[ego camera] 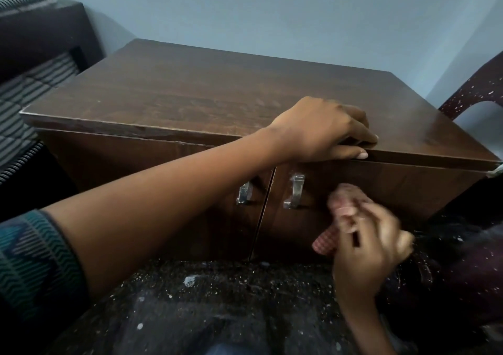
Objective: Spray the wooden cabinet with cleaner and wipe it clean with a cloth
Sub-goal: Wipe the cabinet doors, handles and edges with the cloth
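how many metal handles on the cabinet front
2: one handle on the left door, partly behind the forearm; the other on the right door, left of the cloth.

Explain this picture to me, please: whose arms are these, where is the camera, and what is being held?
There is no machine here. One camera, worn on a person's head, looks forward and down at their own two bare hands. The left hand reaches across and grips the front edge of the wooden cabinet top, fingers above and thumb below. The right hand, blurred, holds a checked cloth at the right door, near its metal handle. Whether the cloth touches the door is too blurred to tell. No spray bottle is in view.
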Demonstrator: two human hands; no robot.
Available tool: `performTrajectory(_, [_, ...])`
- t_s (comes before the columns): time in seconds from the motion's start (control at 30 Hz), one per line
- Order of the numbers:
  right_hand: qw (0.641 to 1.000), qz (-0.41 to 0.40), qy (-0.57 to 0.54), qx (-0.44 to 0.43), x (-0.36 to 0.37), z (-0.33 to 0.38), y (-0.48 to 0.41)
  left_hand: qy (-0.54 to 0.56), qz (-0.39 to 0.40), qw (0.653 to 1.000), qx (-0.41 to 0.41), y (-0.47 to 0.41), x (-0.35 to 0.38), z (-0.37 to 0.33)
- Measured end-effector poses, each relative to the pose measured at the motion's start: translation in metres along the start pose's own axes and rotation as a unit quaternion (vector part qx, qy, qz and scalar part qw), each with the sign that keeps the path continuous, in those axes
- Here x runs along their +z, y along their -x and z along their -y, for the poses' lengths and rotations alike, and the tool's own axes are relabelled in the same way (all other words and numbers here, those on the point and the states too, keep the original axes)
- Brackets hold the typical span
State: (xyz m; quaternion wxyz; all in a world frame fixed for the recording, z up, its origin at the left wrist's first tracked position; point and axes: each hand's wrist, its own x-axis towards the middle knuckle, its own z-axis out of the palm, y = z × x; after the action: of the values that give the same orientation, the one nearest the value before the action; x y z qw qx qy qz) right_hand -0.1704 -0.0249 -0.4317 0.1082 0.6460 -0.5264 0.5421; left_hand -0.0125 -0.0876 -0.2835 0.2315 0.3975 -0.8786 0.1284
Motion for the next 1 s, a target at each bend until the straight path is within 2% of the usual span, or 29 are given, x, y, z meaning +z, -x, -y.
performTrajectory(0.1, [0.993, -0.075, -0.037, 0.081, -0.004, -0.010, -0.019, -0.001, -0.003, 1.000, 0.001, -0.001, 0.000, 0.000])
performTrajectory(0.2, [0.987, -0.052, -0.097, 0.116, 0.006, 0.005, -0.019, 0.000, -0.001, 1.000, 0.006, -0.001, 0.000, 0.001])
performTrajectory(0.33, [0.982, 0.021, -0.173, 0.071, 0.017, 0.037, -0.001, -0.002, -0.003, 1.000, 0.001, 0.000, 0.000, 0.001])
performTrajectory(0.37, [0.975, 0.047, -0.197, 0.086, 0.018, 0.043, 0.002, -0.002, -0.002, 1.000, 0.001, 0.000, 0.000, 0.001])
performTrajectory(0.43, [0.940, 0.097, -0.265, 0.191, 0.016, 0.050, 0.004, 0.000, -0.004, 1.000, 0.004, 0.000, 0.000, 0.001])
performTrajectory(0.5, [0.861, 0.148, -0.361, 0.328, 0.009, 0.055, 0.003, -0.002, -0.004, 1.000, 0.006, 0.000, 0.000, 0.003])
performTrajectory(0.57, [0.785, 0.186, -0.454, 0.378, -0.002, 0.058, -0.002, -0.006, -0.007, 1.000, 0.005, 0.000, 0.001, 0.002])
performTrajectory(0.63, [0.735, 0.199, -0.517, 0.391, -0.008, 0.060, -0.009, -0.006, -0.008, 1.000, 0.006, -0.001, 0.002, 0.002])
performTrajectory(0.67, [0.730, 0.206, -0.520, 0.392, -0.008, 0.060, -0.011, -0.005, -0.010, 1.000, 0.005, 0.000, 0.001, 0.002])
performTrajectory(0.83, [0.793, 0.276, -0.424, 0.339, 0.003, 0.055, -0.012, -0.004, -0.008, 1.000, 0.009, -0.001, 0.000, 0.001])
performTrajectory(0.9, [0.800, 0.302, -0.414, 0.313, 0.002, 0.055, -0.017, -0.007, -0.008, 1.000, 0.009, -0.001, 0.000, 0.001])
performTrajectory(0.93, [0.782, 0.300, -0.437, 0.328, 0.002, 0.050, -0.021, -0.007, -0.010, 1.000, 0.008, 0.000, 0.000, 0.001])
performTrajectory(0.97, [0.743, 0.292, -0.483, 0.360, 0.000, 0.046, -0.025, -0.005, -0.011, 1.000, 0.007, 0.000, 0.000, 0.001])
performTrajectory(1.0, [0.679, 0.282, -0.548, 0.400, -0.001, 0.041, -0.028, -0.005, -0.011, 1.000, 0.007, 0.000, 0.000, 0.002])
